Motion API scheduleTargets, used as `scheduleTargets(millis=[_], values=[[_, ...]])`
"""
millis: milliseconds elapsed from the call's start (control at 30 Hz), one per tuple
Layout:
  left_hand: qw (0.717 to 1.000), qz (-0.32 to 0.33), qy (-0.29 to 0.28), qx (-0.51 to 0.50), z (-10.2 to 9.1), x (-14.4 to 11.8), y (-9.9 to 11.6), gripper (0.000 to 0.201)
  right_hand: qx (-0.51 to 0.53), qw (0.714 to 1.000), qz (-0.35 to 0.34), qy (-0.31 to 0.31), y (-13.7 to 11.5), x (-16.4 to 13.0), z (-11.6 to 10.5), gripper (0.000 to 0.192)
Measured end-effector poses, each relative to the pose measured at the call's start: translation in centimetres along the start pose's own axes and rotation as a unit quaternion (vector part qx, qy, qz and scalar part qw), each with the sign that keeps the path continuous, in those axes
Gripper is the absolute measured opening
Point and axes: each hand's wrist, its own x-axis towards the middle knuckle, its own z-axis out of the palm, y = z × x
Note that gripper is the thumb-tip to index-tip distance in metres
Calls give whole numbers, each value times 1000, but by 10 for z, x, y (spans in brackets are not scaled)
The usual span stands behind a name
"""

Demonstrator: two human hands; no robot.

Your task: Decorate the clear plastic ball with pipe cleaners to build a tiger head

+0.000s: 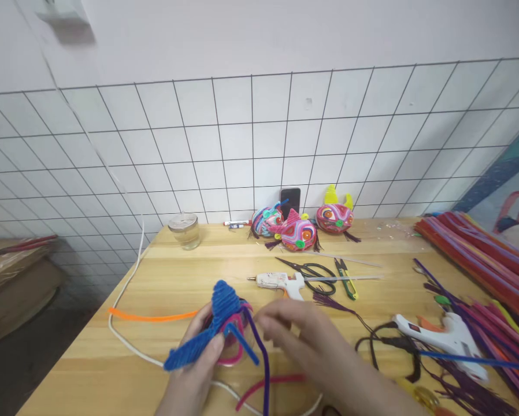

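My left hand [199,352] grips a craft figure wound from pipe cleaners. Two blue wound pieces stick out of this craft figure [226,306], one upward and one to the lower left, with pink coils beneath them. From its right side a purple pipe cleaner [263,352] hangs down, and a short blue end juts out beside it. My right hand [292,326] is just right of the figure, fingers curled with thumb and fingertips close together beside the purple strand. Whether anything is between those fingertips cannot be made out. An orange pipe cleaner [155,318] extends left from behind my left hand.
At the back are several finished pipe-cleaner figures [300,231], a phone [290,201] and a glass jar [185,232]. A glue gun [279,282] and scissors [315,274] lie mid-table. Another glue gun [448,341] and bundled pipe cleaners [480,248] are right. A white cable [127,341] crosses the left.
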Motion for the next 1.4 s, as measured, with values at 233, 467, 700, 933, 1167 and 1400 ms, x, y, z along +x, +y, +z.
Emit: scheduleTargets(millis=[233, 467, 700, 933, 1167, 1400], values=[[969, -110, -23, -220, -7, 14, 24, 20, -220, 953, 208, 12, 75, 23, -35, 35], [951, -123, -53, -278, -15, 19, 19, 18, -197, 949, 246, -3, 93, 25, -15, 23], [951, -117, -87, -272, -7, 15, 25, 14, -5, 955, 297, -27, 100, 35, -18, 35], [965, -93, -88, -231, -6, 14, 24, 17, 180, 948, 254, 58, 73, 30, -25, 24], [982, -35, -69, -173, -10, 9, 24, 19, 318, 942, 102, 29, 34, 9, -39, 40], [994, 42, -41, -96, -12, 8, 32, 46, 246, 962, 109, -48, 5, -11, -32, 46]])
